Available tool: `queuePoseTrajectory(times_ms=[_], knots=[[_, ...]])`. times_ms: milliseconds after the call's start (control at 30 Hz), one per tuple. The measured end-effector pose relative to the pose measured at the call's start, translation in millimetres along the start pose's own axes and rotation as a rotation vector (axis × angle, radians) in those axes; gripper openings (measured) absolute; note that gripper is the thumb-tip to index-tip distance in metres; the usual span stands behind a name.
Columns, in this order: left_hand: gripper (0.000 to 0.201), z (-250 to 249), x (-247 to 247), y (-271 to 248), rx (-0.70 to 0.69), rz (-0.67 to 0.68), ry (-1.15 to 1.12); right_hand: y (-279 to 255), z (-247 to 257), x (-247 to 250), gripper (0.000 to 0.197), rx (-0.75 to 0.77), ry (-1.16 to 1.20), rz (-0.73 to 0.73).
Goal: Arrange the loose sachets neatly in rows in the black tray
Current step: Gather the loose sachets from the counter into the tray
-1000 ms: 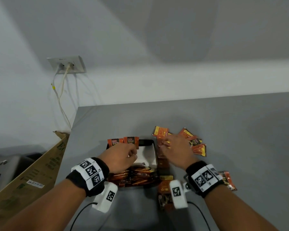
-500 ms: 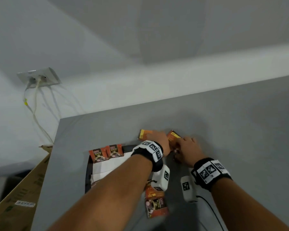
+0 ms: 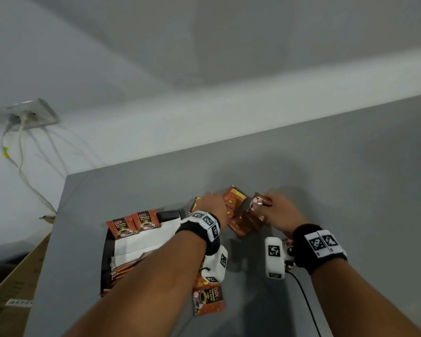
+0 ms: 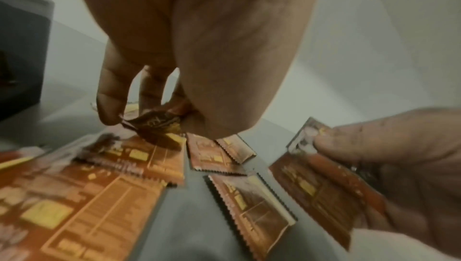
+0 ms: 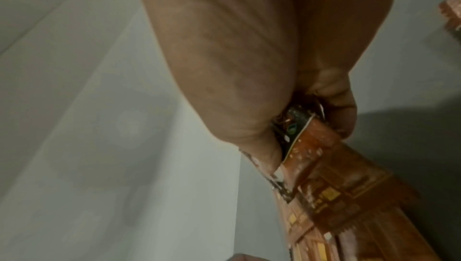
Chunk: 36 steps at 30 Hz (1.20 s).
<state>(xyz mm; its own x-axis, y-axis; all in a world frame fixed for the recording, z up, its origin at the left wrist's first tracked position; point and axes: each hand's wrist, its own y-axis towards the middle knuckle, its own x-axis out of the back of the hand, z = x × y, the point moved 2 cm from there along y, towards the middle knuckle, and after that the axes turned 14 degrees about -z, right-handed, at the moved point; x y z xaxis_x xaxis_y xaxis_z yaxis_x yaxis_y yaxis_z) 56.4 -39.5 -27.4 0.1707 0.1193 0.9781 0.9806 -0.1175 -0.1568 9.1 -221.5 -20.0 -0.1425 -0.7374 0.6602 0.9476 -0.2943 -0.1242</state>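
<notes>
Orange-brown coffee sachets (image 3: 246, 220) lie loose on the grey table right of the black tray (image 3: 106, 254). Two sachets (image 3: 134, 223) stand upright at the tray's far end, and more lie at its near end. My left hand (image 3: 212, 205) reaches past the tray over the loose pile, and its fingertips (image 4: 109, 113) pinch a crumpled sachet (image 4: 152, 123). My right hand (image 3: 275, 210) grips a sachet (image 5: 321, 158) between thumb and fingers, lifted off the table. Another sachet (image 3: 208, 300) lies near the front under my left forearm.
The table's left edge drops to a cardboard box (image 3: 10, 283) on the floor. A wall socket (image 3: 27, 114) with hanging cables sits on the wall at the left. White paper (image 3: 141, 242) lines the tray's bottom. Bare grey table (image 3: 362, 190) extends to the right.
My left hand left the tray and crossed right to the loose pile, where it now pinches a sachet. My right hand has picked up a sachet. The head view swung right.
</notes>
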Motion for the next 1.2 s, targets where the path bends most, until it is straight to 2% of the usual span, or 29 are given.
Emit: queuePoseTrajectory(times_ms=[133,200,267,367,400,500,567,633,767,867,967,1033,1133,1200], knots=[[0.023,7,19,0,0.043,-0.041,-0.167,-4,4,-15,0.009,-0.018,0.039,0.01],[0.025,13,30,1,0.06,-0.057,-0.229,-6,4,-30,0.014,-0.026,0.014,0.02],[0.027,16,34,1,0.046,-0.017,-0.215,-8,4,-44,0.008,-0.048,-0.106,0.024],[0.018,16,21,-5,-0.012,0.132,-0.109,-15,8,-52,0.046,-0.051,-0.318,0.027],[0.018,15,15,-8,-0.023,0.16,-0.091,-18,11,-52,0.052,-0.018,-0.41,0.048],[0.028,15,-3,-14,0.045,0.123,-0.07,-21,10,-54,0.057,0.006,-0.51,0.04],[0.055,14,-11,-18,0.109,0.07,0.041,-18,2,-60,0.061,-0.058,-0.412,0.006],[0.072,12,-17,-20,0.149,0.046,0.092,-21,1,-62,0.059,-0.051,-0.37,0.02],[0.072,7,-21,-21,0.144,0.025,0.028,-22,-6,-54,0.045,0.05,-0.318,0.074],[0.08,7,-20,-24,0.175,0.03,-0.058,-25,-12,-25,0.023,0.051,-0.214,0.105],[0.088,9,-15,-28,0.247,0.066,-0.195,-40,-18,13,0.017,0.029,-0.165,0.079],[0.082,11,-11,-30,0.244,0.067,-0.252,-51,-27,28,0.02,0.018,-0.219,0.084],[0.06,11,-2,-34,0.177,0.029,-0.261,-72,-48,24,0.026,-0.014,-0.399,0.18],[0.056,11,4,-37,0.159,0.022,-0.266,-83,-64,14,0.041,-0.08,-0.431,0.15]])
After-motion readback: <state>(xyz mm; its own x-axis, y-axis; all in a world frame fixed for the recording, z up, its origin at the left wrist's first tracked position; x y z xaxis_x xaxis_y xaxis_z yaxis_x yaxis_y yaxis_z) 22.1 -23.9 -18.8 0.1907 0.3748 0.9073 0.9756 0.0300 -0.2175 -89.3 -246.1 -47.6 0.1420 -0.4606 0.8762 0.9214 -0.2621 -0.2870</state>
